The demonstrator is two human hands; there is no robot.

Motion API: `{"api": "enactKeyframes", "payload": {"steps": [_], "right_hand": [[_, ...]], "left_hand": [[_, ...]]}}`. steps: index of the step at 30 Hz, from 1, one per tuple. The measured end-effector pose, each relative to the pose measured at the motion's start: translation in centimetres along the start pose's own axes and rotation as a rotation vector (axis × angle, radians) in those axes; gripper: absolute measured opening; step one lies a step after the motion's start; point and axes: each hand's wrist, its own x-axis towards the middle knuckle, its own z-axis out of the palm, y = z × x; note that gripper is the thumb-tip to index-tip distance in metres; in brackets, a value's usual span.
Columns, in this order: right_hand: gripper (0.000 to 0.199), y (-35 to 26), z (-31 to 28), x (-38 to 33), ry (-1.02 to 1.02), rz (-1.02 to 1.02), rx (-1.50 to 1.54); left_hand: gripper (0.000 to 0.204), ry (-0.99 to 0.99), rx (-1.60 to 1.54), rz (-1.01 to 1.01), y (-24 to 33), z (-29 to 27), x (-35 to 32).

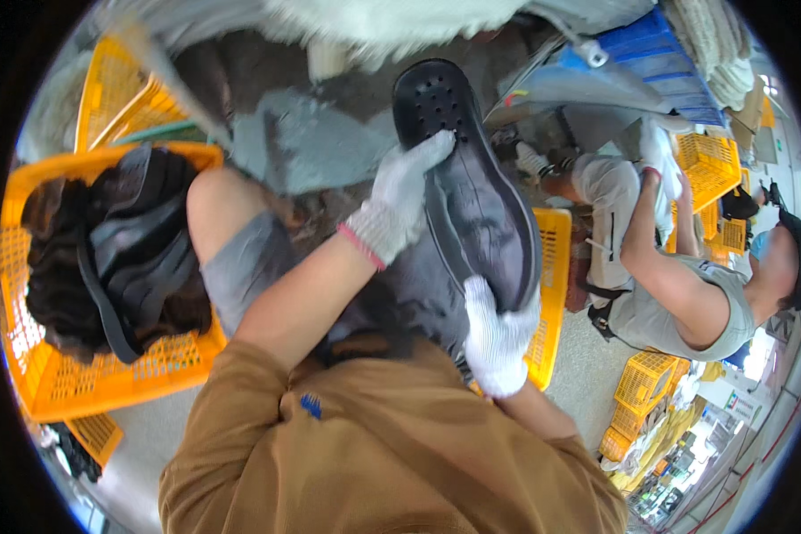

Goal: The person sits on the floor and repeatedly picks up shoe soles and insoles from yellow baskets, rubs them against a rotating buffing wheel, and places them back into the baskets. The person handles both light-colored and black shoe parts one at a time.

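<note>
Black shoe (472,187): one, grasped by left hand (400,200) fingers, right hand (498,334) fingers.

The right hand (498,334) covers the near end of the dark shoe sole (472,187). At three o'clock, a co-worker's (685,285) head runs off the rim. Yellow crates (650,383) at four o'clock blur.
</note>
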Motion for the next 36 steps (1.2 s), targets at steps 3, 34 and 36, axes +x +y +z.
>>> {"api": "enactKeyframes", "payload": {"steps": [3, 34, 36], "right_hand": [[0.055, -1.5, 2.3, 4.7, 0.09, -0.047, 0.294], [0.035, 2.6, 9.5, 27.1, 0.021, -0.016, -0.044], [0.026, 1.6, 8.2, 25.5, -0.204, -0.395, -0.298]], "left_hand": [[0.042, -0.231, -0.227, -0.039, 1.9, 2.0, 3.0], [0.082, 0.127, 1.26, 0.429, 10.9, -3.7, 2.5], [0.066, 0.251, 1.069, 0.173, 7.4, -1.2, 2.4]]}}
